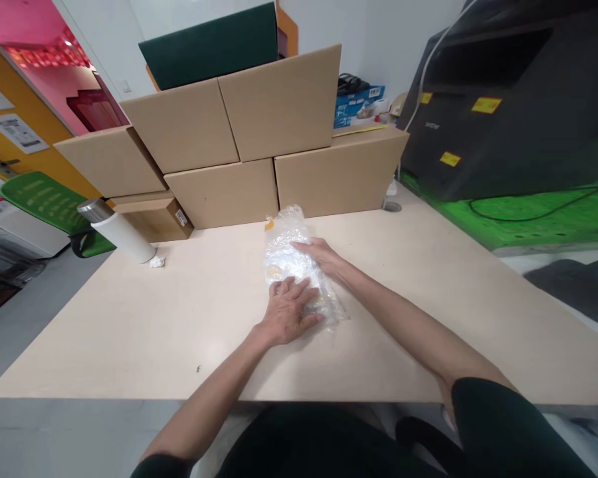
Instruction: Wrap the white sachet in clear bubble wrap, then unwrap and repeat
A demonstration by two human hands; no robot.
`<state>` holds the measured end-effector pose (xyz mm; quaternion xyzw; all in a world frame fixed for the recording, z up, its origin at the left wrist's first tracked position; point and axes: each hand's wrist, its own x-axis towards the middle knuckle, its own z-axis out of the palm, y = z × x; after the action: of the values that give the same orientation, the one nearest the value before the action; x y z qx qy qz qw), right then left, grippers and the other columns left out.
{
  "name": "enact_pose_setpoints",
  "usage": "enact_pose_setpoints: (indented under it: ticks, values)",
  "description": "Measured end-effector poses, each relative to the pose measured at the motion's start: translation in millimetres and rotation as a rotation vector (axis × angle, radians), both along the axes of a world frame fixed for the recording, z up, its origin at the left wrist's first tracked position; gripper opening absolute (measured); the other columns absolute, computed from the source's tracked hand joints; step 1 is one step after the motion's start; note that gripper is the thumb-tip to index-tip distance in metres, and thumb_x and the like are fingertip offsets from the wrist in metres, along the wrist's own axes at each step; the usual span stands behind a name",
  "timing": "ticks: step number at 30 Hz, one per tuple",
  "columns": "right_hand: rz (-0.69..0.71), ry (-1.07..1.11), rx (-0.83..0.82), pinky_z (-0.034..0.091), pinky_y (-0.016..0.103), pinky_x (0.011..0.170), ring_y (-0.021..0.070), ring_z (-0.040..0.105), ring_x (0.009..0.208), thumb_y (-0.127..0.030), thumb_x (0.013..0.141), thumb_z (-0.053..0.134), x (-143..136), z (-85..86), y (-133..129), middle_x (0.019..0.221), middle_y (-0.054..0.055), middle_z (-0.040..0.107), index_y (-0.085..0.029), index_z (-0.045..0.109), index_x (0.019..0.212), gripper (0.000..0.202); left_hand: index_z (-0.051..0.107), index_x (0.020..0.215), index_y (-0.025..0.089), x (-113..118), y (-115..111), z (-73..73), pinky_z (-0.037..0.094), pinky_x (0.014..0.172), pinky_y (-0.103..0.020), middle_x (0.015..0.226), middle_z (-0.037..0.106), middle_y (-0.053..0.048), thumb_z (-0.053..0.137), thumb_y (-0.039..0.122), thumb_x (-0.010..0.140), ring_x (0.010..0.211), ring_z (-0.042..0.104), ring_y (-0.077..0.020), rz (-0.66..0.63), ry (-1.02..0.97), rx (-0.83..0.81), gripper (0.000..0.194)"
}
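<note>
A crinkled, clear bubble-wrap packet [288, 245] lies on the pale wooden table [194, 318] in front of me. Bits of orange show at its top left corner, and whitish contents shine through that I cannot make out. My left hand [290, 311] rests flat on the packet's near part, fingers spread. At the packet's right side, my right hand [321, 255] grips the plastic, with its fingers partly hidden by the hand itself. The loose near end of the plastic spreads out to the right of my left hand.
Stacked cardboard boxes [224, 192] line the table's back edge, with a dark green box [212, 46] on top. A white bottle [124, 236] and a crumpled white scrap [157, 262] stand at the left. A large black machine [478, 126] is beyond the right edge.
</note>
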<state>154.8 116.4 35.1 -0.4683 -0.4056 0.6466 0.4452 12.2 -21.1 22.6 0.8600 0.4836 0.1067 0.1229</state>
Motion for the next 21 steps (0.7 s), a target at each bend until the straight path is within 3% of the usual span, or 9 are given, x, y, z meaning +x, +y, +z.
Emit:
enact_pose_setpoints:
  ticks: [5, 11, 14, 18, 21]
  values:
    - [-0.003, 0.131, -0.038, 0.058, 0.032, 0.070, 0.0186, 0.068, 0.068, -0.017, 0.080, 0.074, -9.8, 4.4, 12.0, 0.072, 0.005, 0.072, -0.014, 0.065, 0.083, 0.009, 0.054, 0.142, 0.030, -0.4, -0.9, 0.5, 0.022, 0.112, -0.061, 0.158, 0.042, -0.006, 0.052, 0.061, 0.093, 0.143, 0.030, -0.0428, 0.000, -0.003, -0.003, 0.058]
    - [-0.053, 0.096, -0.062, 0.050, 0.023, 0.052, 0.0123, 0.059, 0.051, -0.004, 0.073, 0.076, -9.0, -7.2, 29.3, 0.056, 0.000, 0.065, -0.013, 0.064, 0.073, 0.015, 0.054, 0.143, 0.032, -0.7, -2.0, -1.4, 0.023, 0.113, -0.063, 0.158, 0.041, -0.007, 0.051, 0.064, 0.092, 0.145, 0.029, -0.0430, -0.004, -0.049, -0.039, 0.060]
    - [-0.044, 0.100, -0.062, 0.049, 0.023, 0.051, 0.0124, 0.059, 0.051, -0.005, 0.072, 0.078, -8.9, -8.4, 29.8, 0.056, -0.001, 0.065, -0.014, 0.064, 0.072, 0.017, 0.047, 0.148, 0.032, -6.0, 2.6, -2.9, 0.023, 0.115, -0.059, 0.161, 0.037, -0.007, 0.047, 0.060, 0.096, 0.147, 0.027, -0.0385, 0.007, -0.097, -0.038, 0.059]
    - [0.021, 0.147, -0.048, 0.055, 0.027, 0.060, 0.0150, 0.065, 0.058, -0.011, 0.070, 0.082, -7.3, -1.4, 15.0, 0.064, 0.002, 0.070, -0.014, 0.066, 0.076, 0.018, 0.034, 0.155, 0.026, -22.8, 22.8, 0.2, 0.011, 0.118, -0.063, 0.167, 0.020, -0.012, 0.050, 0.057, 0.095, 0.153, 0.009, -0.0385, 0.207, -0.127, 0.077, 0.069]
    - [0.124, 0.199, -0.029, 0.057, 0.030, 0.067, 0.0183, 0.068, 0.067, -0.016, 0.070, 0.083, -5.9, 10.0, -1.9, 0.076, 0.006, 0.073, -0.013, 0.068, 0.084, 0.021, 0.025, 0.158, 0.022, -35.1, 36.7, 6.6, 0.000, 0.117, -0.068, 0.168, 0.002, -0.018, 0.068, 0.066, 0.078, 0.153, -0.006, -0.0441, 0.334, -0.213, 0.065, 0.102]
